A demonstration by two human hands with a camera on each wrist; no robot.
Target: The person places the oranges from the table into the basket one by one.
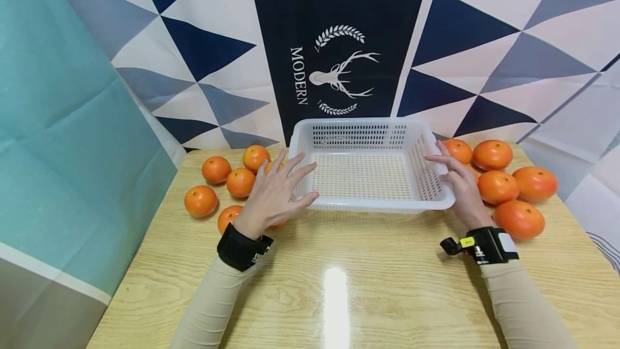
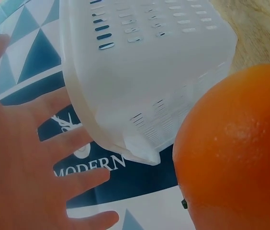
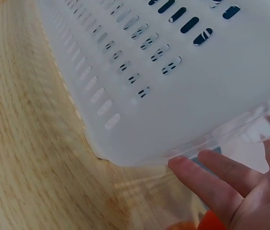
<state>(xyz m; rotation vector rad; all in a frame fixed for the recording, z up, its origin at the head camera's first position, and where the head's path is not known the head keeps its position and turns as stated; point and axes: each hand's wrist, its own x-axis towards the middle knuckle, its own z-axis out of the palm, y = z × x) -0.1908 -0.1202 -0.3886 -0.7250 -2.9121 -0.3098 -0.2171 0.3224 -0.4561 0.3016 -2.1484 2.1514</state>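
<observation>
A white perforated plastic basket (image 1: 363, 203) stands at the back middle of the wooden table, with nothing inside it. My left hand (image 1: 276, 190), fingers spread wide, hovers around its left end; the left wrist view shows these fingers (image 2: 84, 184) straight beside the rim, gripping nothing. At the opposite end, my right hand (image 1: 462, 190) has one finger across the rim and others outside. Its fingertips (image 3: 180, 165) come right up to the basket's outer wall in the right wrist view. A large orange (image 2: 235, 148) fills the right side of the left wrist view.
Several oranges (image 1: 201, 201) lie loose left of the basket, some partly hidden by my left hand. Another cluster of oranges (image 1: 499, 187) sits to the right, close by my right hand. Patterned cloth (image 1: 339, 26) hangs directly behind the table (image 1: 387, 284).
</observation>
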